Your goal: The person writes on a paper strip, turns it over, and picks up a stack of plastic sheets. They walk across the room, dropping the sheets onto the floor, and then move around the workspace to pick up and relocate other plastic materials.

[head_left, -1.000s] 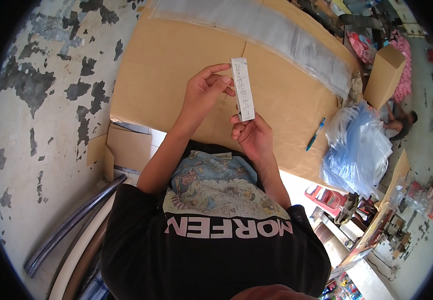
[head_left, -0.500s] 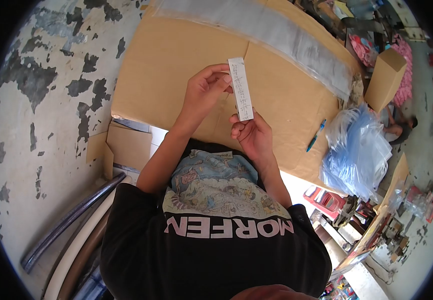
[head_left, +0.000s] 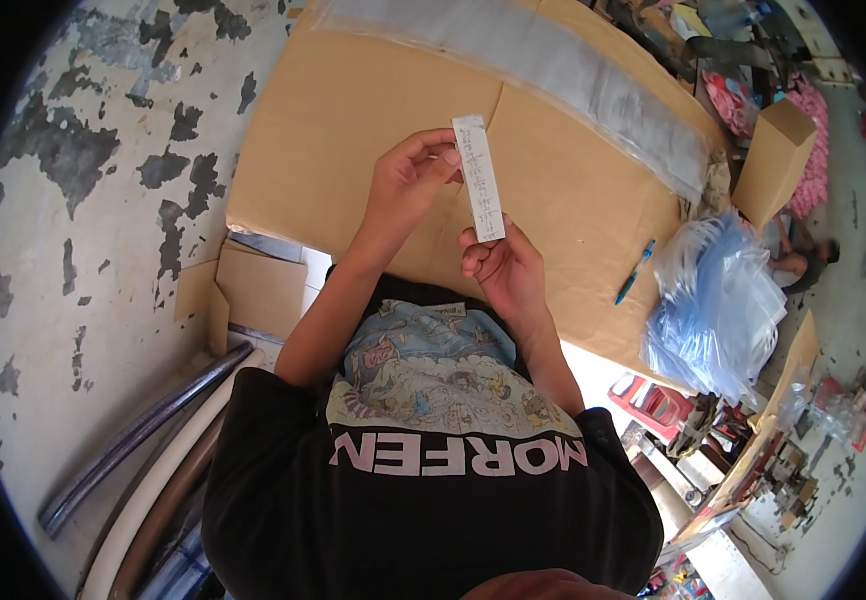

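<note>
A narrow white strip of paper with handwritten lines is held up above the cardboard-covered table. My left hand pinches its left edge near the top between thumb and fingers. At the lower end, my right hand grips the strip, with the thumb beside its bottom right corner and the fingers curled behind. The writing is too small to read. To the right of my right hand, a blue pen lies on the cardboard.
A heap of clear plastic bags lies at the table's right edge, near an open cardboard box. Another person is low down beyond it. Several hoses curve at the lower left beside the peeling wall.
The strip's upper end has tilted slightly to the left. Both hands keep their hold, and the view has shifted a little.
</note>
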Demonstrator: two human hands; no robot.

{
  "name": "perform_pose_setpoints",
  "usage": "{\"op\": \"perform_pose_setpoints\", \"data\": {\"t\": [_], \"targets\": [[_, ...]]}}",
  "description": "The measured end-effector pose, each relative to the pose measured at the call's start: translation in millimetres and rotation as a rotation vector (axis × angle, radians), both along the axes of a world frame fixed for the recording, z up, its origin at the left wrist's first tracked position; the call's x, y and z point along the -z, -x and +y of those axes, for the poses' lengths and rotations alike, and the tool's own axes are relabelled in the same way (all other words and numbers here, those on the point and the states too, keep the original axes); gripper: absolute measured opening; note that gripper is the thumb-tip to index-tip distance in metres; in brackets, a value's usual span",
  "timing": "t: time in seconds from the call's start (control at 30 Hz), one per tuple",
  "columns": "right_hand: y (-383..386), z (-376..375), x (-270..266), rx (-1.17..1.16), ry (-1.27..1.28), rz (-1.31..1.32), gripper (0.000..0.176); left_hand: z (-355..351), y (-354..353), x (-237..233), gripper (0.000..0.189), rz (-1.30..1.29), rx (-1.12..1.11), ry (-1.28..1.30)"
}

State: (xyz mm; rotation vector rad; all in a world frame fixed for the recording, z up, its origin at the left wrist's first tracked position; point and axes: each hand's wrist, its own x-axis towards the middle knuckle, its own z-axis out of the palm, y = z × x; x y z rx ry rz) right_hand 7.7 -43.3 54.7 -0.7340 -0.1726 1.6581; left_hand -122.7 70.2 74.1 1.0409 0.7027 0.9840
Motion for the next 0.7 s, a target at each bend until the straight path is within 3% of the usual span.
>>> {"op": "perform_pose_setpoints", "data": {"t": [0.13,0.23,0.3,0.33,0.4,0.5,0.7], "targets": [[1,-1,-1,-0.001,-0.025,-0.014,0.035,-2,1,-1,0.024,-0.003,-0.006,0.007],[8,-2,-12,0.064,0.025,-0.226,0.032,-5,4,-2,0.027,0.071,-0.029,0.004],[13,-4,-13,0.212,-0.064,-0.711,0.031,-4,7,6,0.029,0.043,-0.035,0.056],[15,-5,-12,0.21,-0.065,-0.71,0.031,-3,8,8,0.031,0.014,-0.038,0.108],[17,-7,-7,0.338,-0.141,-1.171,0.032,-2,10,6,0.033,-0.061,-0.035,0.143],[18,-8,-9,0.331,-0.199,-1.375,0.035,-5,12,1,0.035,-0.129,-0.016,0.201],[16,-6,-9,0.276,-0.31,-1.511,0.036,-6,12,5,0.038,-0.064,-0.022,0.263]]}}
